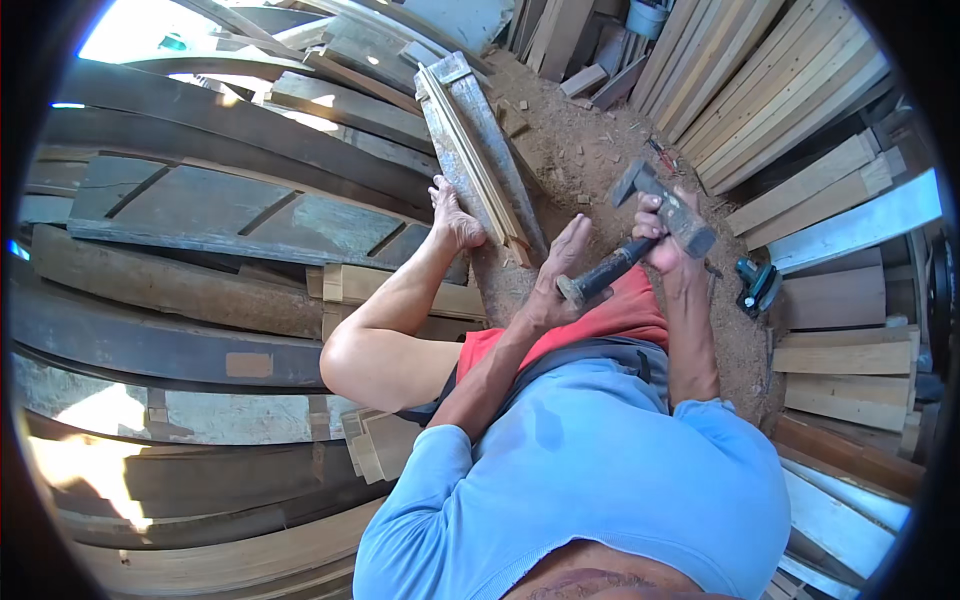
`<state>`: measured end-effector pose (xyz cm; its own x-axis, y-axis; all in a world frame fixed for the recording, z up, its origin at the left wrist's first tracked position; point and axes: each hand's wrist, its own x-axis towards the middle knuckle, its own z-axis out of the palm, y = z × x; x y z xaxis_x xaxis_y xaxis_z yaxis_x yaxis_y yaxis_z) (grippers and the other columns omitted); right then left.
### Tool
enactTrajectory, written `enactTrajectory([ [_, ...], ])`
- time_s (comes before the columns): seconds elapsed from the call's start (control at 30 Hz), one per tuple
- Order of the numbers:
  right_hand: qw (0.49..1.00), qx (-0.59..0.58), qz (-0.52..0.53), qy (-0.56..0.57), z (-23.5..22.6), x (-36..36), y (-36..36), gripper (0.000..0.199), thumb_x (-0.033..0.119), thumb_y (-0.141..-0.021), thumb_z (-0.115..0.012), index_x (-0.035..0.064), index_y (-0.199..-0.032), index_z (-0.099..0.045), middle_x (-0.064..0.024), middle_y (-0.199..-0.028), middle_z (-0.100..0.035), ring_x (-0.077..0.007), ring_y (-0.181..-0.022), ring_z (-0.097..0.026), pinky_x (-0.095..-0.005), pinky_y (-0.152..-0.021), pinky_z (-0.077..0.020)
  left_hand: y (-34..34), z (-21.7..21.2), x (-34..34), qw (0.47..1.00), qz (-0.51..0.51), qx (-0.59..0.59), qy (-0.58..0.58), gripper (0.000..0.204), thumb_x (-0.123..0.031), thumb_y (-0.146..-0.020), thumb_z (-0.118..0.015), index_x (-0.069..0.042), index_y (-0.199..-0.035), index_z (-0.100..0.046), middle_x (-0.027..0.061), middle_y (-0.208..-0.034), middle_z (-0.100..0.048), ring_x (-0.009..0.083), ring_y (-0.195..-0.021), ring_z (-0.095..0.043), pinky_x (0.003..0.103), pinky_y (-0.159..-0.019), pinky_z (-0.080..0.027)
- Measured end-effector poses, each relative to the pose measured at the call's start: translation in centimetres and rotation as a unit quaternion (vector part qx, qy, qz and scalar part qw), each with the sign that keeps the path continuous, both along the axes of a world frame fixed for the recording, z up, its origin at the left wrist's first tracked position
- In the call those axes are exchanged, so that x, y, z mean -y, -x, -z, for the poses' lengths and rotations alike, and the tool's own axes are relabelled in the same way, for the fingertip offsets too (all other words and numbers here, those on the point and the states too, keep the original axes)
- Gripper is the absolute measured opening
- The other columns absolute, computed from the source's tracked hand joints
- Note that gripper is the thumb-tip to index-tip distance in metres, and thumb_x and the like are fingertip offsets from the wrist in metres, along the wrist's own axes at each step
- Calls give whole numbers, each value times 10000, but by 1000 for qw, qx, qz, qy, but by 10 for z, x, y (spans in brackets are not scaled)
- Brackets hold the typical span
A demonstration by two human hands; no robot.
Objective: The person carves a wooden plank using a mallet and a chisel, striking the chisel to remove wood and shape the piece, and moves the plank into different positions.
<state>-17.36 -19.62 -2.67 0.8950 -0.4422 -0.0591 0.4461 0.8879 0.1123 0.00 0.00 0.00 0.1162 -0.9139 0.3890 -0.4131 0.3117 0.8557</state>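
Note:
My right hand (657,238) is shut on a hammer (672,210), gripping its black handle just below the grey steel head, above my red shorts. The handle's butt end crosses over my left hand (560,278), which lies flat with the fingers stretched out and apart, holding nothing that I can see. Its fingertips reach toward the lower end of a long grey piece made of joined wooden slats (470,150). This piece lies on the dirt, and my bare left foot (455,215) rests against it.
Weathered grey curved planks (200,210) are piled at the left. Pale sawn boards (770,90) lean at the upper right, more boards (850,360) stacked at the right. A green and black power tool (757,285) lies on the sawdust-covered ground (590,150).

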Motion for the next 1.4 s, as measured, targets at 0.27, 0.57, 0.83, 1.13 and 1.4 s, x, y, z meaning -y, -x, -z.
enactTrajectory([
  [0.27, 963, -238, 119, -39, -3, -72, 8, 303, 438, -937, -583, 151, -879, -663, -20, -835, -647, -212, -717, -588, -416, -754, -443, 18, -75, -34, 934, 154, -316, 56, 329, -35, -890, -738, -63, -1180, -583, 231, -1455, -521, 334, -1392, -487, 480, -1144, -414],
  [0.57, 914, -282, 235, 174, -74, -76, 27, 313, 402, -975, -620, 91, -1013, -628, -46, -869, -632, -166, -830, -595, -367, -775, -499, -63, -116, -44, 889, -33, -406, 207, 208, -139, -1019, -638, -62, -1188, -545, 74, -914, -621, 185, -847, -647, 364, -801, -561],
  [0.83, 670, -314, 381, 554, -157, -102, 15, 356, 202, -960, -650, -19, -1230, -583, -129, -989, -679, -190, -892, -668, -347, -798, -559, -42, -139, -15, 940, -109, -288, 147, 180, -190, -965, -720, -48, -1008, -619, -6, -753, -632, 65, -649, -603, 234, -557, -490],
  [1.13, 670, -258, 389, 578, -197, -109, -4, 365, 52, -926, -679, -27, -1244, -520, -123, -924, -651, -193, -759, -678, -341, -713, -569, -57, -118, 0, 965, -130, -220, 62, 109, -100, -942, -668, -48, -1007, -598, -17, -771, -596, 69, -700, -557, 254, -622, -446],
  [1.4, 577, -332, 375, 646, -201, -99, -20, 342, 35, -944, -682, -20, -1243, -527, -73, -870, -660, -97, -702, -630, -250, -643, -518, -88, -82, 30, 989, -98, -113, 4, 258, -140, -921, -741, -14, -1099, -603, 23, -936, -621, 92, -836, -566, 279, -763, -493],
])
